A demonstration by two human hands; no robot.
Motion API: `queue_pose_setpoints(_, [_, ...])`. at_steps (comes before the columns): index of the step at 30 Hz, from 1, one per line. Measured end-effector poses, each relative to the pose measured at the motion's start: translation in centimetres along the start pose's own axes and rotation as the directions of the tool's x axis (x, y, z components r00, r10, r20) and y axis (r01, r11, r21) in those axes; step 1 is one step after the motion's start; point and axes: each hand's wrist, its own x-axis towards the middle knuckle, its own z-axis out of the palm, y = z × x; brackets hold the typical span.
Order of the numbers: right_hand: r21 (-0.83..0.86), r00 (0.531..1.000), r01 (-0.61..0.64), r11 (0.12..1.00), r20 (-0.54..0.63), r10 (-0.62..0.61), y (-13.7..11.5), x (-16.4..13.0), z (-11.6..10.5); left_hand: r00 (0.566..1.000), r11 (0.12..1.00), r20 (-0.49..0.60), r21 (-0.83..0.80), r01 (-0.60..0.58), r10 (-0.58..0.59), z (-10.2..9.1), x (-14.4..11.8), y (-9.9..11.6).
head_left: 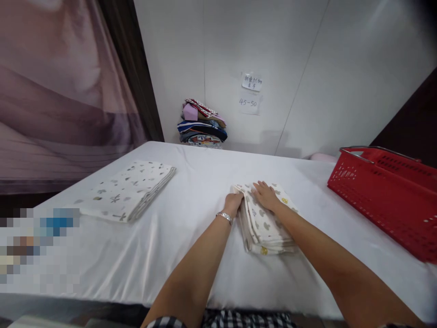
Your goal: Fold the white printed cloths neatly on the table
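A small folded stack of white printed cloths [264, 228] lies on the white-covered table [191, 237] in front of me. My left hand [234, 202], with a silver bracelet at the wrist, grips the stack's left far edge. My right hand [264, 194] rests flat on top of the stack near its far end, fingers spread slightly.
A larger folded printed cloth [128, 190] lies at the table's left. A red plastic basket [389, 196] stands at the right edge. A pile of coloured folded fabrics [202, 125] sits against the far white wall under paper notes [251, 93]. A curtain hangs at left.
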Motion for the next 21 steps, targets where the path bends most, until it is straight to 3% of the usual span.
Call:
queue_pose_setpoints(3, [-0.018, 0.998, 0.024, 1.0, -0.05, -0.025, -0.6, 1.2, -0.1, 1.0, 0.999, -0.024, -0.032, -0.011, 0.01, 0.2, 0.4, 0.3])
queue_pose_setpoints(9, [-0.073, 0.999, 0.046, 0.996, -0.021, -0.048, 0.2, 1.8, 1.3, 0.993, 0.991, -0.052, -0.075, -0.113, 0.109, 0.1, 0.1, -0.3])
queue_pose_setpoints(14, [0.062, 1.0, 0.011, 0.998, -0.01, -0.011, -0.3, 2.6, 0.7, 0.997, 0.991, -0.018, -0.112, -0.075, 0.074, 0.2, 1.1, -0.2])
queue_pose_setpoints(18, [0.237, 0.996, 0.064, 0.969, -0.076, -0.047, -2.2, 2.9, 0.9, 0.998, 0.988, -0.029, -0.144, -0.061, 0.057, 0.4, 1.8, 0.0])
queue_pose_setpoints(21, [0.26, 0.995, 0.094, 0.961, -0.069, -0.078, -3.2, 2.7, 1.6, 0.995, 0.984, -0.048, -0.152, -0.098, 0.092, 0.5, 1.7, -0.2])
